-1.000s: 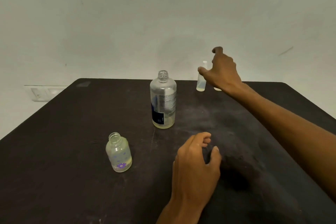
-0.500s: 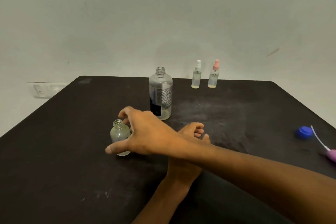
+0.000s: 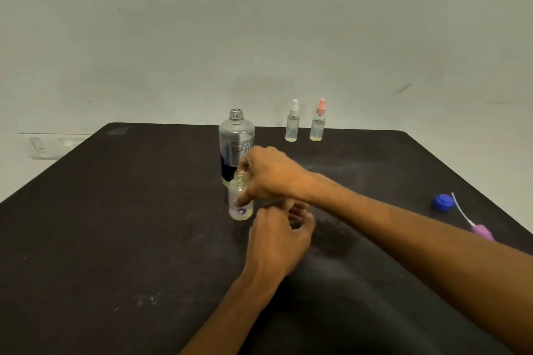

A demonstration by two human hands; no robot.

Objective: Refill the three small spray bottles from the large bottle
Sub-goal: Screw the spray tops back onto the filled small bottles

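Under the right hand (image 3: 269,174), gripped uncapped small bottle (image 3: 240,199) may tip, spilling; left hand (image 3: 278,242) loosely curled, holding nothing

R hand (image 3: 271,174) reaches across, fingers curled in a grip; L hand (image 3: 281,235) below, fingers loosely curled.

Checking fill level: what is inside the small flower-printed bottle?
The small flower-printed bottle stands uncapped on the table, gripped by the right hand. A little pale liquid shows near its base; fingers cover part of its wall, hiding any exact level.
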